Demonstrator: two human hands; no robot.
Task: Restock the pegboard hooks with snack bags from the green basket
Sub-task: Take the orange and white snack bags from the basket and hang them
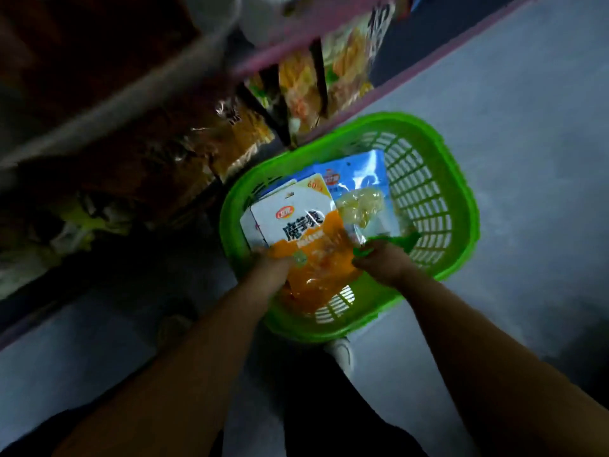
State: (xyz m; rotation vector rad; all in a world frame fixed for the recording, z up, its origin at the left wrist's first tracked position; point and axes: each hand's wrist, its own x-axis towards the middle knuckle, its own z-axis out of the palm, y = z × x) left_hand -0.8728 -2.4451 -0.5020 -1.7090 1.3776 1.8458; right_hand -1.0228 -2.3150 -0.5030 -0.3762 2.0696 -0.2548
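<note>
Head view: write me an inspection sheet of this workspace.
Surface: grey floor, basket standing on it.
Job's things: green basket holds an orange-and-white snack bag on top and a blue bag beneath.
Clutter: nothing seen.
Hands: left hand grips the orange-and-white bag's lower edge; right hand grips the basket's green handle.
Cables: nothing seen.
Surroundings: pink-edged shelves with blurred packets; white shoe below the basket.

Dim, murky view, my arms in shadow, shelves (138, 133) at left motion-blurred, green basket (438, 179) brightest, edges bowed by wide-angle lens
</note>
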